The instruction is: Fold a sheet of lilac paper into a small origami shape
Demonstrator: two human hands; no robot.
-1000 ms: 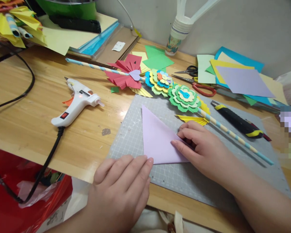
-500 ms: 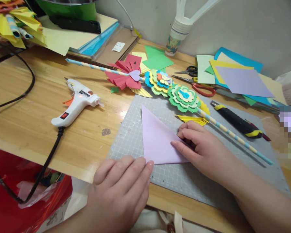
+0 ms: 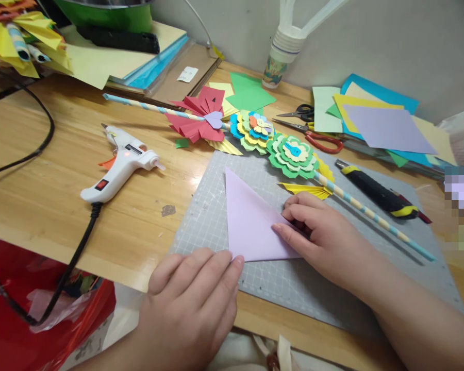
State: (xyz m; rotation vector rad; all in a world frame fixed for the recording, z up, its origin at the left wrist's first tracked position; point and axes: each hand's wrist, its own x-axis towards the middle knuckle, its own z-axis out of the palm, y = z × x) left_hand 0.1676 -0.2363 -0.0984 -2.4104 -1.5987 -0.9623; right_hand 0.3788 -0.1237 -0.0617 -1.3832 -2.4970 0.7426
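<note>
A sheet of light purple paper (image 3: 251, 221), folded into a triangle, lies flat on the grey cutting mat (image 3: 201, 206). At its lower left corner the fingertips and thumb of my left hand (image 3: 201, 293) are closed together on the paper. My right hand (image 3: 320, 232) grips the sloping right edge, thumb on top and the other fingers curled, partly hiding that side. Just beyond the paper rests a striped paper stick (image 3: 371, 216) bearing a green layered paper flower (image 3: 294, 156), a multicoloured flower (image 3: 253, 131) and red pleated paper (image 3: 195, 126).
A white hot glue gun (image 3: 119, 165) with a black cord lies at left. A utility knife (image 3: 375, 190) is on the mat's right side. Behind are red-handled scissors (image 3: 325, 141), coloured paper sheets (image 3: 390, 129) and a paper cup (image 3: 276, 69). A red bag (image 3: 7, 299) sits below the table edge.
Both hands and the folded purple paper keep their places. The whole view has shifted very slightly.
</note>
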